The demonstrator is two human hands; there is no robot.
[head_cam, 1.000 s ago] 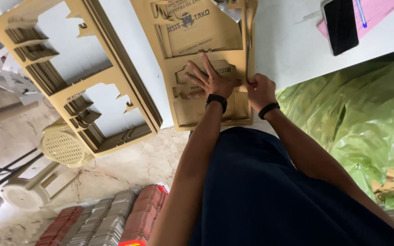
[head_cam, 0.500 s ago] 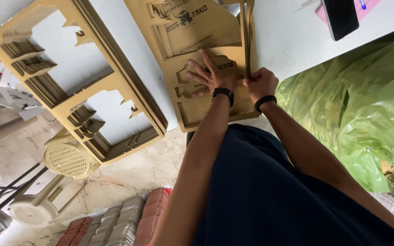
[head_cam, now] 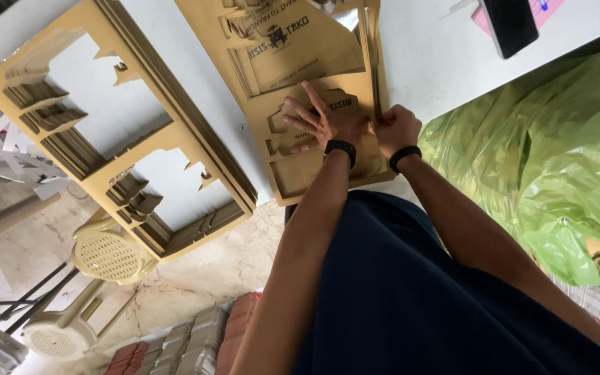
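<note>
A stack of tan die-cut cardboard sheets with dark print lies on the white table. My left hand presses flat on the top sheet near its close end, fingers spread over a punched-out shape. My right hand is closed beside it, pinching the sheet's right edge. Both wrists wear black bands. My dark clothing fills the lower middle of the view.
A second stack of cardboard frames with large cut-out windows overhangs the table's left side. A dark phone rests on pink paper at the far right. A green plastic bag bulges on the right. Beige plastic stools and stacked trays are on the floor.
Both hands stay on the same sheet. The left fingers have shifted slightly on the punched shape, the right hand keeps its pinch on the edge, and the view has drifted a little.
</note>
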